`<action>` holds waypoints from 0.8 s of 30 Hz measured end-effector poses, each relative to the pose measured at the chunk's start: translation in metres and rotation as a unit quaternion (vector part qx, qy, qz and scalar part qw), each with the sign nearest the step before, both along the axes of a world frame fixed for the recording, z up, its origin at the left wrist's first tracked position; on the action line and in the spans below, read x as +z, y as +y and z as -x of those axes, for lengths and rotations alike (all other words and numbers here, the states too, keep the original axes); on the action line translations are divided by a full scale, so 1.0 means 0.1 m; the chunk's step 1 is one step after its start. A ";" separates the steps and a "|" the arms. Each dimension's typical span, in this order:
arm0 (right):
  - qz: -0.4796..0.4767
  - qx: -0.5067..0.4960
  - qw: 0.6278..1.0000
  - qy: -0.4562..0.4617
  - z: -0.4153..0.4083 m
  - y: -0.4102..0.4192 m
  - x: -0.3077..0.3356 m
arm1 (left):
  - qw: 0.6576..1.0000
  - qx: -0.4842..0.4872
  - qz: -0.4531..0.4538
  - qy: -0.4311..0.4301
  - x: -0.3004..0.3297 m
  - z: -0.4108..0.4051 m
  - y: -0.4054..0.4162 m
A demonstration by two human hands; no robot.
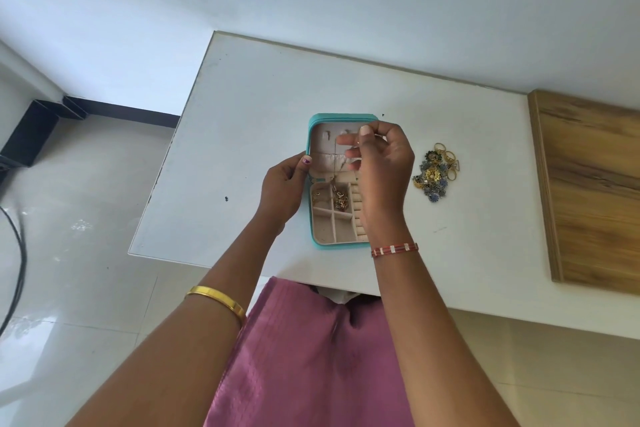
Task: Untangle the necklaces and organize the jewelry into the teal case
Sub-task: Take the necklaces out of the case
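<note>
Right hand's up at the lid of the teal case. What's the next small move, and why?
Probably ease the right hand toward the lid's hooks: its fingertips seem to pinch something fine there, while the left hand steadies the teal case.

Gold bangle (217,300) on left forearm, red-and-white striped bracelet (394,249) on right wrist, mauve garment (311,357).

Both arms reach forward; left hand (282,189) curled with thumb extended, right hand (379,166) raised in a pinching grip
</note>
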State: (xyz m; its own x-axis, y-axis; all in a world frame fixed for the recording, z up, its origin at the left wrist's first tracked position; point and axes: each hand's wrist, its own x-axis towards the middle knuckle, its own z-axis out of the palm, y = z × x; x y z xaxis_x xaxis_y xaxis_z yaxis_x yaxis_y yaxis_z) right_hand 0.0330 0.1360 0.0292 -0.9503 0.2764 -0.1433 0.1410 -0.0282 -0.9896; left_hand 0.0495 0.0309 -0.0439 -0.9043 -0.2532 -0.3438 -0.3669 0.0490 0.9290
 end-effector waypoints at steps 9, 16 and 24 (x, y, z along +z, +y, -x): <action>0.013 -0.045 0.998 0.040 -0.23 0.45 0.17 | 1.000 -0.005 0.030 -0.003 0.06 0.00 0.03; 0.060 -0.106 0.990 0.076 -0.31 0.75 0.17 | 0.998 -0.016 0.064 0.003 0.05 -0.02 0.06; 0.039 -0.108 0.993 -0.020 -0.45 0.87 -0.16 | 0.995 -0.024 0.094 0.002 0.02 -0.02 0.05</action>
